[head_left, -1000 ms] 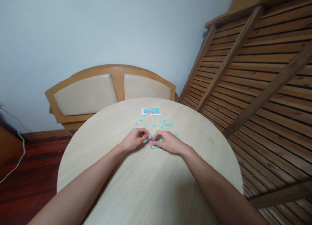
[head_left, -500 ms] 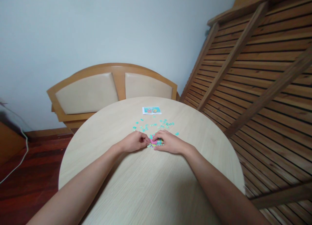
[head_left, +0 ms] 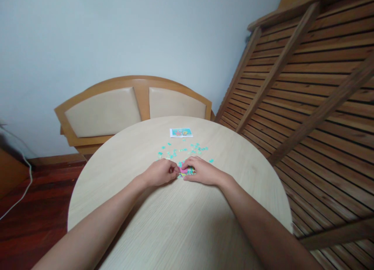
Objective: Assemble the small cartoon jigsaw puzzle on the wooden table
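On the round pale wooden table (head_left: pixel 181 223), my left hand (head_left: pixel 160 172) and my right hand (head_left: pixel 201 170) meet over a small joined patch of jigsaw puzzle (head_left: pixel 185 171), pink and teal. Both hands have their fingers curled and pinched at the patch's edges, and the fingertips press on it. Whether a loose piece sits in either pinch is too small to tell. Several loose teal puzzle pieces (head_left: pixel 184 150) lie scattered just beyond the hands. Farther back lies a small reference picture card (head_left: pixel 181 133).
A wooden bench with two cream padded backs (head_left: pixel 133 108) stands behind the table against the blue-grey wall. A slatted wooden bed frame (head_left: pixel 306 87) leans on the right. A white cable (head_left: pixel 20 188) trails over the dark red floor at left.
Both hands have closed in slightly on the joined patch and sit a little farther from me; the left fingers have curled tighter. The view shifted slightly.
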`<state>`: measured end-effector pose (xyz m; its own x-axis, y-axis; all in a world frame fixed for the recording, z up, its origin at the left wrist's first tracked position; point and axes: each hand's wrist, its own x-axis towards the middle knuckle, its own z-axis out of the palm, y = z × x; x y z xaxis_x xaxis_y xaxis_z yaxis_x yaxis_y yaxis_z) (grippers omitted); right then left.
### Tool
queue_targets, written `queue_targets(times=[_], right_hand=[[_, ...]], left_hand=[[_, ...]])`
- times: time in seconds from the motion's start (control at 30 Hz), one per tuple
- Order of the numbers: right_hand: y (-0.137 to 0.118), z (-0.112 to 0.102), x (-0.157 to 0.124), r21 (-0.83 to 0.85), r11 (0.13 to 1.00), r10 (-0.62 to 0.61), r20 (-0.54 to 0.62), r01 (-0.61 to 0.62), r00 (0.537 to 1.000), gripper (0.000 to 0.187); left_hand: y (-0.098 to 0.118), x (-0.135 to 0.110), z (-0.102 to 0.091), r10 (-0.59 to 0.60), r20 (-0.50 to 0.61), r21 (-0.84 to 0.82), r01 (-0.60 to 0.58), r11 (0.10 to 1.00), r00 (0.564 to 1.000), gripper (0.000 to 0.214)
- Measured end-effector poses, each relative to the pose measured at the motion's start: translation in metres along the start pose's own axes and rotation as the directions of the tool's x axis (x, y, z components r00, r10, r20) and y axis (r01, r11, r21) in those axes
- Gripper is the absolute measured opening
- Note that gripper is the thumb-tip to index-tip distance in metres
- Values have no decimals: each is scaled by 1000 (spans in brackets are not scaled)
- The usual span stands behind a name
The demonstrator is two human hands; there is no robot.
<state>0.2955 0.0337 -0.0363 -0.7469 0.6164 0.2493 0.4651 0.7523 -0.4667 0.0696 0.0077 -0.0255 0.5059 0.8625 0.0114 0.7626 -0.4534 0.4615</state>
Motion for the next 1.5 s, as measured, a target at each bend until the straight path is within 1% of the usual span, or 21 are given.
queue_targets(times=[0.13, 0.27, 0.6, 0.97, 1.07, 1.13, 1.23, 1.33, 1.4, 1.5], right_hand=[[-1, 0, 0, 7, 1000, 2, -1, -2, 1000, 26], [-1, -1, 0, 16, 1000, 2, 6, -2, 1000, 26], [-2, -2, 0, 19, 1000, 3, 6, -3, 1000, 24], [0, 1, 1, 6, 1000, -7, 1, 7, 1000, 25], [1, 1, 1, 6, 1000, 0, 1, 0, 1000, 26], [1, 1, 1, 11, 1000, 7, 7, -7, 1000, 26], [0, 0, 0, 22, 1000, 7, 16, -7, 1000, 26], [0, -1, 0, 29, 1000, 9, 15, -9, 1000, 26], [0, -1, 0, 27, 1000, 8, 12, -8, 1000, 26], [-1, -1, 0, 24, 1000, 7, 9, -7, 1000, 25]], left_hand=[[5, -1, 1, -5, -26, 68, 6, 998, 1000, 20], [6, -1, 2, 4, -33, 97, 0, 995, 999, 19], [10, -3, 1, -38, -42, 105, 42, 994, 998, 19], [8, -1, 3, -39, -41, 95, 42, 995, 998, 19], [-4, 1, -3, -57, -99, 81, 65, 995, 993, 22], [-20, 3, -9, -75, -191, 86, 93, 992, 979, 23], [-46, 6, -16, -81, -327, 97, 119, 988, 941, 25], [-62, 8, -16, -46, -345, 105, 87, 991, 937, 30], [-63, 9, -13, -29, -342, 107, 69, 992, 939, 32], [-59, 11, -7, 0, -335, 116, 41, 992, 942, 30]])
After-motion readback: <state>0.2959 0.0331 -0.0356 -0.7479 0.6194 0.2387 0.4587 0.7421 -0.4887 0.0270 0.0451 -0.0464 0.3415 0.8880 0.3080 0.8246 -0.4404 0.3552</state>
